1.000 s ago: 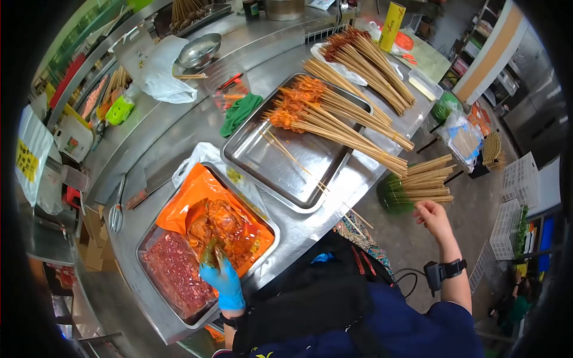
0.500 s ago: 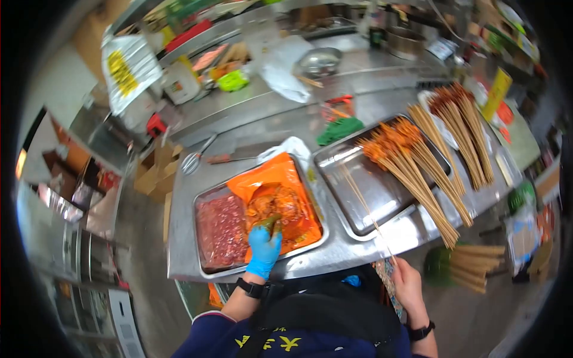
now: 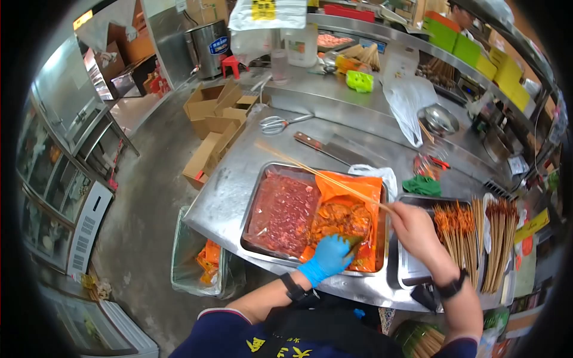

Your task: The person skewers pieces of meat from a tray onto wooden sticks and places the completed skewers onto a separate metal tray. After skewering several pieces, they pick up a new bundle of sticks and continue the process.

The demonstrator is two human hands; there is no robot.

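My left hand (image 3: 327, 258), in a blue glove, rests in the orange bag of marinated meat (image 3: 343, 218) and pinches a greenish piece (image 3: 353, 241). That bag lies in a steel tray (image 3: 258, 197) beside a slab of red minced meat (image 3: 280, 212). My bare right hand (image 3: 412, 224) holds a long bamboo skewer (image 3: 316, 174) that slants up to the left across the tray. To the right, a second tray (image 3: 406, 271) carries finished meat skewers (image 3: 456, 230), with more skewers (image 3: 498, 235) next to it.
A cleaver (image 3: 334, 149) and scissors (image 3: 277, 123) lie on the steel counter behind the tray. A green cloth (image 3: 421, 185), a metal bowl (image 3: 437, 119) and a plastic bag (image 3: 409, 101) sit further back. Cardboard boxes (image 3: 215, 128) and a lined bin (image 3: 200, 259) stand on the floor at left.
The view has swung left. My right hand has come up from the counter edge with a skewer and now holds it over the meat tray. My left hand stays in the orange bag.
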